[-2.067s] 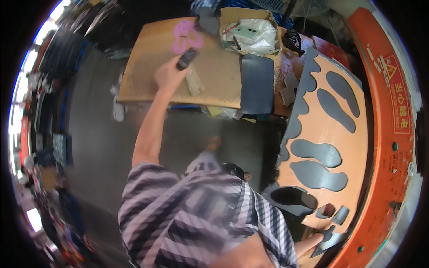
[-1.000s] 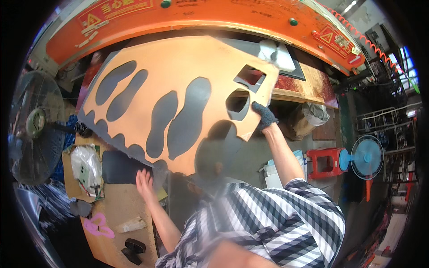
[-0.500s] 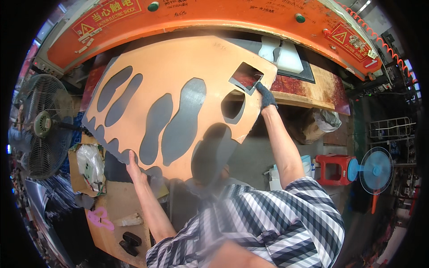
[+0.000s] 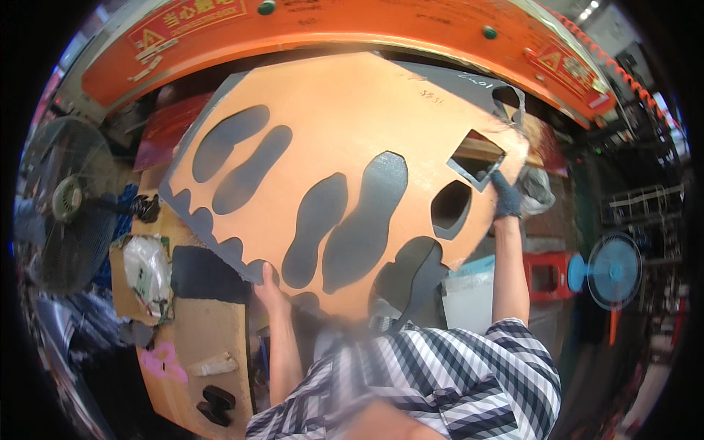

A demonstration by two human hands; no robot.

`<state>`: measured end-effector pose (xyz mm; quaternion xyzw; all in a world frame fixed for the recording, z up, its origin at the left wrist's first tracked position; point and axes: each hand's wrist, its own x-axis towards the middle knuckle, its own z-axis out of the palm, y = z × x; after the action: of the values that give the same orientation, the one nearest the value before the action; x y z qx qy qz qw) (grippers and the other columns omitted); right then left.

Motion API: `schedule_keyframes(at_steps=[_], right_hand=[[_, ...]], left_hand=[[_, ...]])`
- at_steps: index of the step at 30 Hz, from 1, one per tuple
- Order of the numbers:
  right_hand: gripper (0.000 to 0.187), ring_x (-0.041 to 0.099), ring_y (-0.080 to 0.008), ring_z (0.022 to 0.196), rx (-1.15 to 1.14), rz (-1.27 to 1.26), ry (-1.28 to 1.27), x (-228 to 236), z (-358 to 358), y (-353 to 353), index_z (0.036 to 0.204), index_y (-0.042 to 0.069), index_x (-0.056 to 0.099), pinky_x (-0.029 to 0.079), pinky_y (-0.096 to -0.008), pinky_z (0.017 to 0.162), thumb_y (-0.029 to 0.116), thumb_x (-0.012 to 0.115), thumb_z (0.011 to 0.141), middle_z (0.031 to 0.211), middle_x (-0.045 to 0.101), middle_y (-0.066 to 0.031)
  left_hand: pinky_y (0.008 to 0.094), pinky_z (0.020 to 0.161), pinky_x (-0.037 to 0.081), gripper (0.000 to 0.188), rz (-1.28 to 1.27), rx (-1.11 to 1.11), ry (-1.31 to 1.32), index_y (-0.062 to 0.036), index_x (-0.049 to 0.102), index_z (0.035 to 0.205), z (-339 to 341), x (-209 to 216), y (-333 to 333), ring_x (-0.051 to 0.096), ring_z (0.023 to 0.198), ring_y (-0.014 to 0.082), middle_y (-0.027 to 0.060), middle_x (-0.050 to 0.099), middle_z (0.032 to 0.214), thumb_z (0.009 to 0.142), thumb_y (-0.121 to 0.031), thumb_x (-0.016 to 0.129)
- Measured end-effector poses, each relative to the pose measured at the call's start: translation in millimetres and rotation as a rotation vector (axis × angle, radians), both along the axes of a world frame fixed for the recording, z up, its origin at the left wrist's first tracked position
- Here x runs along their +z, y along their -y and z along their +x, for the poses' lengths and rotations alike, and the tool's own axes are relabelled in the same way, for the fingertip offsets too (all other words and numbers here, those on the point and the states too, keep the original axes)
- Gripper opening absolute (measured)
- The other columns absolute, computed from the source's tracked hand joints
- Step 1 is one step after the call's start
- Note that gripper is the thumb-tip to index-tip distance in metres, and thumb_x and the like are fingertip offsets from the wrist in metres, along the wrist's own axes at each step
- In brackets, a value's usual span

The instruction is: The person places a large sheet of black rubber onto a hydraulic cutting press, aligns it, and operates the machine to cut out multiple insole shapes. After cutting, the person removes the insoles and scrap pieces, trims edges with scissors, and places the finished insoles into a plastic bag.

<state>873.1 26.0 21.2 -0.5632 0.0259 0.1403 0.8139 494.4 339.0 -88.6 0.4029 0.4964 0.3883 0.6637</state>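
Note:
A large tan sheet [image 4: 330,110] with a dark grey underside or layer beneath spans the middle of the view. Shoe-sole shapes and a square are cut out of it; dark grey shows through most of the holes. My left hand [image 4: 275,297], bare, grips its lower left edge, thumb on top. At the right edge my right hand [image 4: 506,196], in a dark grey glove, grips beside the square hole. Its fingers are partly hidden. Behind the sheet's upper right lies a dark grey sheet [image 4: 473,92] with white handwriting and a hole.
An orange machine beam [image 4: 381,28] with green buttons crosses the far side. At left are a large fan [image 4: 70,198], an open cardboard box [image 4: 163,315] and a wooden board [image 4: 172,396] bearing a black object. A red stool [image 4: 539,292] and a blue fan [image 4: 614,271] stand at right.
Both hands have carried the tan sheet to the right. The white pieces at the far right are now covered, and the dark grey sheet with handwriting shows there.

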Motion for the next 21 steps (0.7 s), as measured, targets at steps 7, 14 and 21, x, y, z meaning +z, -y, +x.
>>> schedule_keyframes(at_steps=[7, 14, 21], right_hand=[[0.038, 0.062, -0.0192, 0.079, -0.344, -0.425, -0.03, -40, -30, 23, 0.104, -0.002, 0.061, 0.051, -0.0322, 0.07, 0.015, 0.074, 0.073, 0.094, 0.063, -0.0082], [0.029, 0.065, -0.0224, 0.075, -0.145, -0.137, -0.207, -28, -24, 31, 0.1, 0.005, 0.063, 0.053, -0.0368, 0.067, 0.02, 0.071, 0.078, 0.089, 0.067, -0.0102], [0.029, 0.059, -0.0191, 0.071, -0.375, -0.398, -0.122, -53, 0, 27, 0.102, 0.002, 0.064, 0.046, -0.0344, 0.066, 0.019, 0.066, 0.079, 0.088, 0.065, -0.0072]], left_hand=[[0.0318, 0.088, 0.043, 0.036, -0.046, -0.218, 0.158, 0.0052, 0.05, 0.117, -14, 8, -10, 0.052, 0.102, 0.0192, 0.0088, 0.054, 0.115, 0.088, -0.015, 0.058], [0.0351, 0.087, 0.046, 0.037, -0.223, -0.196, 0.292, 0.0028, 0.049, 0.12, -12, 27, -13, 0.054, 0.104, 0.0224, 0.0106, 0.053, 0.117, 0.089, -0.016, 0.057], [0.0357, 0.085, 0.047, 0.038, -0.27, -0.094, 0.391, 0.0032, 0.048, 0.121, 5, 23, 1, 0.055, 0.102, 0.0233, 0.0106, 0.054, 0.118, 0.09, -0.015, 0.057]])
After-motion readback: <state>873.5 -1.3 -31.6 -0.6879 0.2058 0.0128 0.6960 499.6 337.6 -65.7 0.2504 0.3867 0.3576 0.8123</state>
